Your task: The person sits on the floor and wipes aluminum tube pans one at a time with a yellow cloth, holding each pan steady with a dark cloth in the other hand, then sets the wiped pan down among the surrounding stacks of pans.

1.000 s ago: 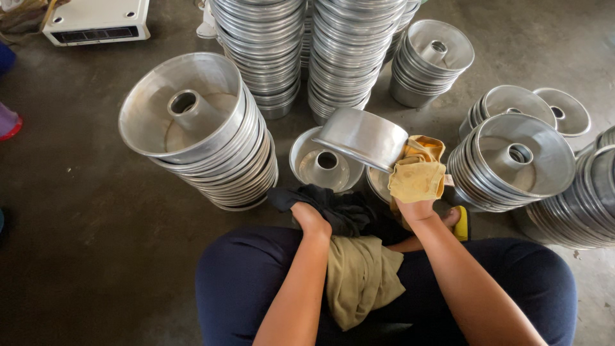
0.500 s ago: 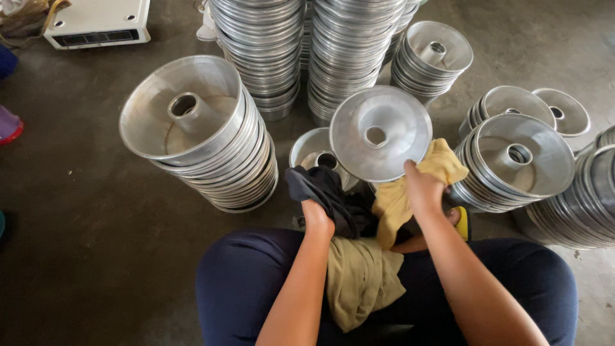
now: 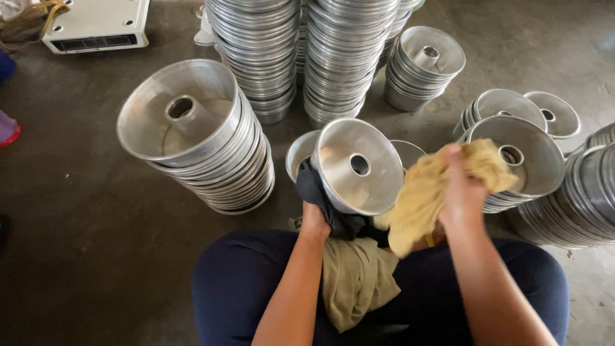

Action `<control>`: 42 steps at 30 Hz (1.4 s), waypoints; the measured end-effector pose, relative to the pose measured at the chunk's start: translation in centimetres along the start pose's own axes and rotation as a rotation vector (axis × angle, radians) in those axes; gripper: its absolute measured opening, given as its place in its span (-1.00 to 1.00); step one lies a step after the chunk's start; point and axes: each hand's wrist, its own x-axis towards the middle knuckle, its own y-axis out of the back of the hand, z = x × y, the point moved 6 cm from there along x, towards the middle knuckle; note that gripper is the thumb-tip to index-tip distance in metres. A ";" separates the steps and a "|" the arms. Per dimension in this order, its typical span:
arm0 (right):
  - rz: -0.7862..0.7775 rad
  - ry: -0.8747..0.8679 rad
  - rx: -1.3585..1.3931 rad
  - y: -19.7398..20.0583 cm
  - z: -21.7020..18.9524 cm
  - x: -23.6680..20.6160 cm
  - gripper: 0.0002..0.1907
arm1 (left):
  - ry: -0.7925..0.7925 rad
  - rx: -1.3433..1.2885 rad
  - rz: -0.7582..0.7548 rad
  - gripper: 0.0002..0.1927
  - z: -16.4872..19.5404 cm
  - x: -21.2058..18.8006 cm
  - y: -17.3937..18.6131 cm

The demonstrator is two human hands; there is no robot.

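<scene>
A metal ring pan is held tilted above the lap, its open side turned toward the camera, by the left hand, which is closed on it through a dark cloth. A yellow rag is gripped in the closed right hand, just beside the pan's rim. Stacks of pans are set around on the floor

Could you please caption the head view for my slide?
Left hand holds a tube pan in a dark cloth; right hand grips a yellow rag.
</scene>
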 end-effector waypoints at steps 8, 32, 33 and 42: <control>-1.001 0.481 -1.446 -7.2 2.7 -3.5 -0.61 | 0.154 0.207 -0.040 -0.31 -2.3 -0.6 -0.1; -0.907 0.194 -1.247 -7.2 9.7 -1.3 -0.44 | -0.291 0.835 -0.236 -0.41 0.2 -4.8 -4.3; -0.943 0.041 -1.099 -6.9 9.7 -1.0 -0.44 | -0.303 0.831 -0.263 -0.40 0.2 -5.1 -4.4; -0.741 -0.472 -0.102 -6.6 8.3 -3.9 -0.48 | -0.310 0.543 0.017 -0.67 0.9 -4.0 -1.6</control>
